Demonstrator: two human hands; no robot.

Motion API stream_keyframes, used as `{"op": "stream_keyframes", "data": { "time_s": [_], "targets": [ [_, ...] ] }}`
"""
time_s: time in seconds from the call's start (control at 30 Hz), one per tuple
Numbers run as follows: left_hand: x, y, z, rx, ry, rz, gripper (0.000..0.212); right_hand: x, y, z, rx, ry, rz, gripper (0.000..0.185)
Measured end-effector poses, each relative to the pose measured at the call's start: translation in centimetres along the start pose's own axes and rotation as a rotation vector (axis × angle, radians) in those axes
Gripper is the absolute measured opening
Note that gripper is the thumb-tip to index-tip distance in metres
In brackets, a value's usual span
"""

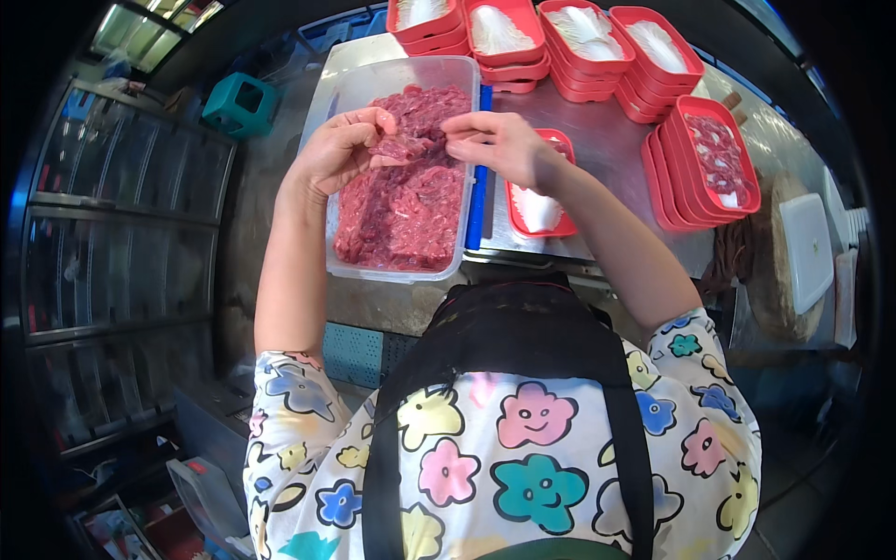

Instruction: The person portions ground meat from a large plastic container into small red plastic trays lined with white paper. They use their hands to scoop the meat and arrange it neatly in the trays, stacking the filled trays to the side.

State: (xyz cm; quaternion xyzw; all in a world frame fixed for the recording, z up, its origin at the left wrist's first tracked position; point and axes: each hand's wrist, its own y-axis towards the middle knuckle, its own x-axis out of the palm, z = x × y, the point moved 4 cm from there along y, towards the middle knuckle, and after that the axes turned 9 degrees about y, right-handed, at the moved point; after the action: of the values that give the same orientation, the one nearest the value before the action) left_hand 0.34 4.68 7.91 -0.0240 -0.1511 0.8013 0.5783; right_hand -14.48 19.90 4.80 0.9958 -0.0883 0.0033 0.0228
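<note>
Raw sliced meat [413, 217] fills much of a clear plastic tub [392, 274]. Above it, my left hand [346, 147] pinches a small piece of meat [400, 148] between thumb and fingers. My right hand [500, 143] reaches over the tub's right rim, its fingers loosely bent and apart near that piece, with nothing clearly visible in them. A red tray [516, 222] lies right of the tub, partly hidden by my right hand and forearm. In it are a pale cabbage leaf [537, 210] and a bit of meat at the far end.
Stacked red trays with cabbage leaves [584, 38] line the back of the steel table [609, 164]. A stack topped with meat [717, 157] stands right. Beyond are a round chopping block [770, 280] and white lid [806, 252]. A green stool [240, 105] and glass-door cabinet [126, 266] are left.
</note>
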Motion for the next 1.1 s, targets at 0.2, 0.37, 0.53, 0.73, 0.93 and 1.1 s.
{"op": "stream_keyframes", "data": {
  "time_s": [0.2, 0.37, 0.53, 0.73, 0.93, 1.1],
  "targets": [
    [6.9, 3.7, -1.1, 0.070, -0.106, -0.103, 0.012, -1.9, -1.2, 0.8, 0.234, 0.638, -0.038, 0.026],
    [12.5, 5.6, -5.1, 0.060, 0.073, 0.179, 0.014, -6.7, -5.3, 1.8, 0.184, 0.441, 0.126, 0.017],
    [15.3, 7.7, -12.4, 0.110, 0.661, 0.534, 0.008, -8.3, -8.6, 8.3, 0.192, -0.193, 0.318, 0.020],
    [17.2, 8.2, -13.1, -0.062, 1.395, 0.424, 0.020, -5.7, -9.2, 10.0, -0.094, -0.848, 0.342, 0.011],
    [17.8, 6.9, -11.7, -0.022, 1.546, 0.348, 0.014, -5.8, -9.4, 9.4, 0.010, -1.177, 0.364, 0.016],
    [10.7, 2.8, -4.7, 0.354, 1.328, 0.760, 0.013, -6.1, -9.4, 9.4, 0.124, -1.250, 0.241, 0.011]
  ]
}}
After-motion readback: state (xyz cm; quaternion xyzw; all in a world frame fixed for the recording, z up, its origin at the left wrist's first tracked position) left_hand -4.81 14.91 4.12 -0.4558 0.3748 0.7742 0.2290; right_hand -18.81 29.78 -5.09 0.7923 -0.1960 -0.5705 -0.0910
